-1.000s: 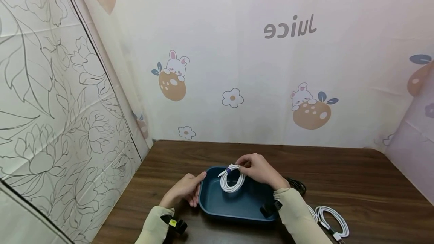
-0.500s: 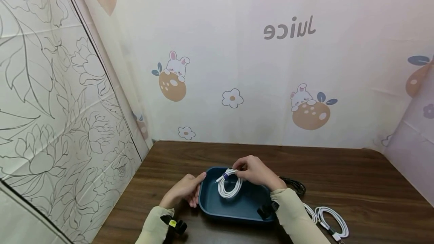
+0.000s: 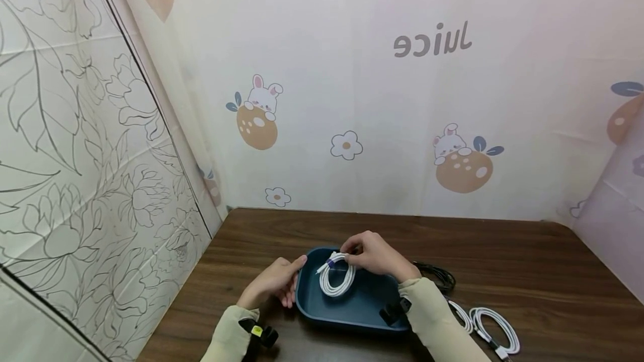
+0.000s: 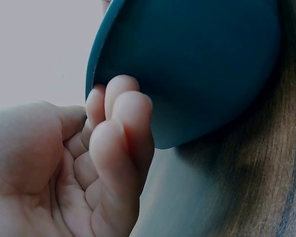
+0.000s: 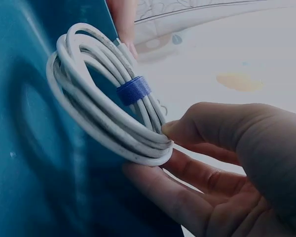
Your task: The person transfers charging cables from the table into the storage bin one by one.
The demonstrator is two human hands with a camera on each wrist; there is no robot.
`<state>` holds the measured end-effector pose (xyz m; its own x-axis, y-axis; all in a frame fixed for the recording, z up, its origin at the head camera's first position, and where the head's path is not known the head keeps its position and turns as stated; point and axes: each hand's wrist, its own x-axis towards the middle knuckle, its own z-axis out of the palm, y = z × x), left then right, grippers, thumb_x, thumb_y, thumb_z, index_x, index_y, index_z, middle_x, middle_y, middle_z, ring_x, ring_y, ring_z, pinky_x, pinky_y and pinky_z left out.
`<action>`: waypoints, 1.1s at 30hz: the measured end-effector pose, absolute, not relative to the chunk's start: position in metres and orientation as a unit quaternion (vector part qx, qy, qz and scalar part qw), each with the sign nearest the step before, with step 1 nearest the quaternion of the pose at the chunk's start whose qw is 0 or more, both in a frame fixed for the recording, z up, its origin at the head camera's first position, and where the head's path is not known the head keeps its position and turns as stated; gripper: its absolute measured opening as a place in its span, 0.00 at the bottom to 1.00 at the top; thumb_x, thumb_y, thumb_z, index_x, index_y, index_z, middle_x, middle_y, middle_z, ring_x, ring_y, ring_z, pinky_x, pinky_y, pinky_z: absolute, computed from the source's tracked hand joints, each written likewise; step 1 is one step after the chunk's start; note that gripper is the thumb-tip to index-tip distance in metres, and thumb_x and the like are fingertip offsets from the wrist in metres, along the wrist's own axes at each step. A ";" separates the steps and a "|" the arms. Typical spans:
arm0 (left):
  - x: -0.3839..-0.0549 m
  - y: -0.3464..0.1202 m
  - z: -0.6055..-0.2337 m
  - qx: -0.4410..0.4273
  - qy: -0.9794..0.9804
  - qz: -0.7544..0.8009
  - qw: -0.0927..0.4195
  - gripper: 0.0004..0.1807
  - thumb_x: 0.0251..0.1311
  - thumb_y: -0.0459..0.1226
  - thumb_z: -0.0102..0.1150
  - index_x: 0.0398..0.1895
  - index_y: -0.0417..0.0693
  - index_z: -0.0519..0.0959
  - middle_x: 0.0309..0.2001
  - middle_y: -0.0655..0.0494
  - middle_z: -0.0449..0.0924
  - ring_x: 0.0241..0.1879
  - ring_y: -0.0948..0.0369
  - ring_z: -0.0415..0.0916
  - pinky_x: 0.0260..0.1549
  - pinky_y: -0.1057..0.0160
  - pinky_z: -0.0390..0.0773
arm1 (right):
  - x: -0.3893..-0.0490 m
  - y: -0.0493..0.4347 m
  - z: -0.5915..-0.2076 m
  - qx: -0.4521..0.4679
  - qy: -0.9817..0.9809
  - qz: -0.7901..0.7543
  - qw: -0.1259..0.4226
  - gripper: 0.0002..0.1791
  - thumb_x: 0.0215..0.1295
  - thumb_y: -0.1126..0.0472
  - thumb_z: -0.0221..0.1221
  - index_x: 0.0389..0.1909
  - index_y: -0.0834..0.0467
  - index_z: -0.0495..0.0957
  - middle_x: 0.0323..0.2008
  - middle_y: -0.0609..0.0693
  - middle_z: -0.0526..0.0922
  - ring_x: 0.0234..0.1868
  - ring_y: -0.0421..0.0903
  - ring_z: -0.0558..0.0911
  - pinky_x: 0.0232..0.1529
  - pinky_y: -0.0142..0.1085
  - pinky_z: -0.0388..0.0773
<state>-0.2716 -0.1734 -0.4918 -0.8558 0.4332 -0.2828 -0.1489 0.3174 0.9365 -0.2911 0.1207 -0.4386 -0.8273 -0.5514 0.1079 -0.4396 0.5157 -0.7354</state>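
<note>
A dark blue rectangular tray [image 3: 347,309] sits on the table. My left hand [image 3: 275,282] grips its left side in the head view, thumb at the rim and fingers curled against the outer wall; the left wrist view shows those fingers [image 4: 121,148] at the wall. Over the tray's left part, my right hand [image 3: 374,255] pinches a coiled white cable [image 5: 103,111] between thumb and fingers. A blue-purple strap [image 5: 134,90] wraps the coil. The coil is tilted, with its shadow on the tray floor in the right wrist view.
Right of the tray, partly behind the right arm, lies a coiled black cable [image 3: 443,278]. Nearer the front right is another white cable [image 3: 509,333] in loops with a dark tie. The brown wooden table [image 3: 503,261] meets a patterned wall covering [image 3: 312,99] at the back.
My right hand has moved left and slightly down with the white cable, which now hangs lower and farther left over the tray. The left hand has stayed at the tray.
</note>
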 end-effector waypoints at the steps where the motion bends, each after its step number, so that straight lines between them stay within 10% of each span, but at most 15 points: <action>1: -0.272 -0.174 -0.492 0.092 0.772 0.576 0.252 0.39 0.74 0.64 0.46 0.13 0.44 0.74 0.11 0.54 0.78 0.09 0.65 0.76 0.10 0.67 0.77 | -0.291 0.120 -0.438 -0.286 0.867 -0.402 0.072 0.08 0.70 0.65 0.63 0.46 0.61 0.86 0.37 0.51 0.86 0.30 0.40 0.82 0.28 0.31 0.83; 33: -0.274 -0.174 -0.491 0.104 0.769 0.575 0.260 0.38 0.74 0.63 0.47 0.13 0.45 0.73 0.11 0.54 0.78 0.09 0.65 0.75 0.10 0.67 0.77 | -0.291 0.079 -0.448 -0.366 0.878 -0.290 0.103 0.09 0.68 0.72 0.60 0.43 0.61 0.86 0.32 0.46 0.84 0.26 0.35 0.76 0.28 0.29 0.77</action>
